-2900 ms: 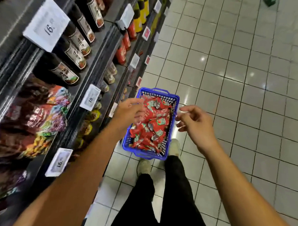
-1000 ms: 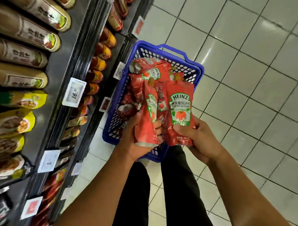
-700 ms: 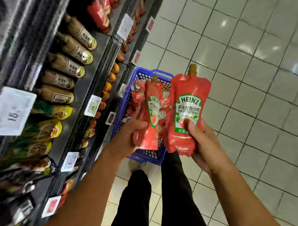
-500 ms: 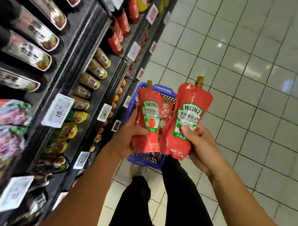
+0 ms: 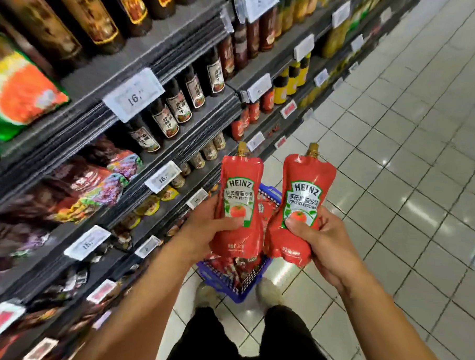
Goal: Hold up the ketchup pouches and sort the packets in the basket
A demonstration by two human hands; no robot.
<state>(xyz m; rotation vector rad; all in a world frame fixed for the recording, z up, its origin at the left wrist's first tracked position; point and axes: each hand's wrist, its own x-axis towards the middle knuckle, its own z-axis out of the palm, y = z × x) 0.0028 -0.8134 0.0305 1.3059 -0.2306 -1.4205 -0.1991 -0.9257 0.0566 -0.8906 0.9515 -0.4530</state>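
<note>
Ketchup pouches (image 5: pixel 239 207) above pouch-filled basket (image 5: pixel 226 281)

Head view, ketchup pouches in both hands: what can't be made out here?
- Blue basket: mostly hidden behind both pouches; its pouch count is unreadable.
- Left pouch, right pouch: small print near the bottom too small.
- Shelf packets: motion-blurred.
- Price tags: digits only partly legible.
</note>
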